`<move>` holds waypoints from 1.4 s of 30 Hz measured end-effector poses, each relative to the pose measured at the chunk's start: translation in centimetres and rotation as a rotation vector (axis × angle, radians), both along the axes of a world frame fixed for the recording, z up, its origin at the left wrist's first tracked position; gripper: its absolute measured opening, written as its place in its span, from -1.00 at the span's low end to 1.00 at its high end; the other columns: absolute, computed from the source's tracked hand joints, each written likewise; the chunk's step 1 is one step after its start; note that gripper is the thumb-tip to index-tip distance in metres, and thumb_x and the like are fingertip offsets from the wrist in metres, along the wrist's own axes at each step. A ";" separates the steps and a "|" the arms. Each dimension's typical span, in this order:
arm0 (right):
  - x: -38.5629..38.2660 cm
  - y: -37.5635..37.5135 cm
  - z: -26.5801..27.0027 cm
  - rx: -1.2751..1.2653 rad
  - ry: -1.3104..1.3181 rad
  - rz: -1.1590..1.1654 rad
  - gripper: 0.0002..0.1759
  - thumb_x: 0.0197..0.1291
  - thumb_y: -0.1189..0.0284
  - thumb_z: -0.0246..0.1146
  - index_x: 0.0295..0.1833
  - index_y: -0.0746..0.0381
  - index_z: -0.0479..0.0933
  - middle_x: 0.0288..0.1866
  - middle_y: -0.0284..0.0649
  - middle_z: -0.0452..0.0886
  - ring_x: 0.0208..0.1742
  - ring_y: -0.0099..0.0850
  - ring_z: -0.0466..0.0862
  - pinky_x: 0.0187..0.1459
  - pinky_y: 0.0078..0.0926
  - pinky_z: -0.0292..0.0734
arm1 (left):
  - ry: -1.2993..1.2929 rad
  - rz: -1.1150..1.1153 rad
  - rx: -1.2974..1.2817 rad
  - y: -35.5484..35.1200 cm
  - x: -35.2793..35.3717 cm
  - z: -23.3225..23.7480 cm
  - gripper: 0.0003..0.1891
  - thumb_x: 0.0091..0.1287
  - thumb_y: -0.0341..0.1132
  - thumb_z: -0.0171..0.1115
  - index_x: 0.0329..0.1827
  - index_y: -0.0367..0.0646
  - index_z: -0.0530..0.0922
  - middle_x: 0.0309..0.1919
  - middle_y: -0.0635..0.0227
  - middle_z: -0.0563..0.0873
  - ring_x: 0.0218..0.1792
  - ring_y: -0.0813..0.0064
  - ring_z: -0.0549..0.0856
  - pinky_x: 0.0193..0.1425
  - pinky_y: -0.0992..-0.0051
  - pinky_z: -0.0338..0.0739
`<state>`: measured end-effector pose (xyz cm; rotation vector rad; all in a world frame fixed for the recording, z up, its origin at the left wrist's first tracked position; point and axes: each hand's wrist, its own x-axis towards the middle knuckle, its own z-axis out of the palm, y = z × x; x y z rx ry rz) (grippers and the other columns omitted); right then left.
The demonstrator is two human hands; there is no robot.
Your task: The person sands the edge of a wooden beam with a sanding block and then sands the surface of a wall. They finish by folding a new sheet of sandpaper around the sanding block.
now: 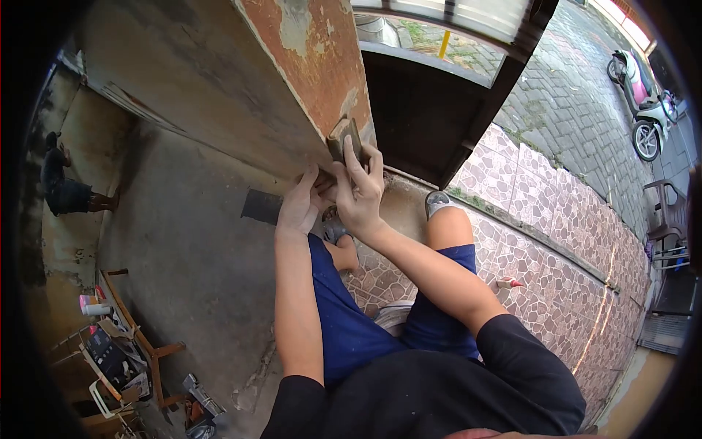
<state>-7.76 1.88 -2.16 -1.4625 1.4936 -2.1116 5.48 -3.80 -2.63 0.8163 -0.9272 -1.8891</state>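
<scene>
A narrow wall end with peeling, rust-coloured paint stands in front of me. My right hand grips a brown rectangular block, which looks like a sanding block, flat against the low part of that wall end. Close beside it, my left hand is closed at the wall's lower corner, thumb and fingers bent together. A bit of something brown shows between the left fingers, too hidden to name.
A dark panel adjoins the wall on the right. On the patterned tiles lies a small red-tipped container. A dark square piece is on the concrete floor. Farther off are a person, cluttered wooden furniture, a scooter and a chair.
</scene>
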 end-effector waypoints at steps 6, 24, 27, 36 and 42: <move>-1.2 -1.8 2.4 -0.028 -0.058 0.005 -0.44 0.33 0.60 0.36 0.45 0.20 0.60 0.21 0.14 0.50 0.20 -0.02 0.56 0.27 -0.22 0.47 | -0.044 0.139 0.080 2.3 -2.0 2.8 -0.60 0.60 -0.02 0.28 0.14 -0.22 0.62 -0.10 0.37 0.72 -0.07 0.51 0.71 0.06 0.41 0.61; 0.3 -0.4 0.4 -0.056 0.030 -0.031 -0.40 0.27 0.70 0.31 0.45 0.25 0.59 0.24 0.14 0.47 0.17 -0.04 0.58 0.21 -0.24 0.51 | -0.058 -0.004 0.006 0.8 -1.3 1.1 -0.56 0.68 -0.05 0.13 0.28 -0.29 0.58 0.07 0.32 0.73 0.08 0.52 0.72 0.19 0.44 0.63; 0.1 -0.2 2.1 -0.140 0.071 0.015 -0.39 0.28 0.66 0.33 0.47 0.19 0.58 0.23 0.16 0.46 0.17 0.00 0.55 0.26 -0.22 0.47 | -0.063 0.029 0.017 2.5 -3.0 3.1 -0.57 0.69 -0.03 0.10 0.26 -0.26 0.59 0.04 0.36 0.72 0.03 0.57 0.71 0.17 0.47 0.61; -0.7 -1.6 -0.3 -0.019 0.094 -0.148 -0.49 0.44 0.62 0.25 0.48 0.32 0.54 0.20 0.06 0.52 0.15 -0.18 0.59 0.22 -0.35 0.48 | -0.091 -0.024 -0.003 1.6 -1.7 1.5 -0.61 0.64 -0.09 0.18 0.29 -0.20 0.58 0.05 0.43 0.68 0.02 0.61 0.65 0.21 0.48 0.56; -4.0 -6.3 2.9 0.034 -0.096 -0.122 -0.46 0.47 0.55 0.25 0.53 0.21 0.51 0.18 0.08 0.51 0.14 -0.08 0.51 0.19 -0.22 0.45 | -0.179 0.104 0.077 2.0 -2.6 0.4 -0.59 0.68 -0.13 0.07 0.42 -0.18 0.47 0.16 0.30 0.65 0.17 0.44 0.63 0.33 0.31 0.51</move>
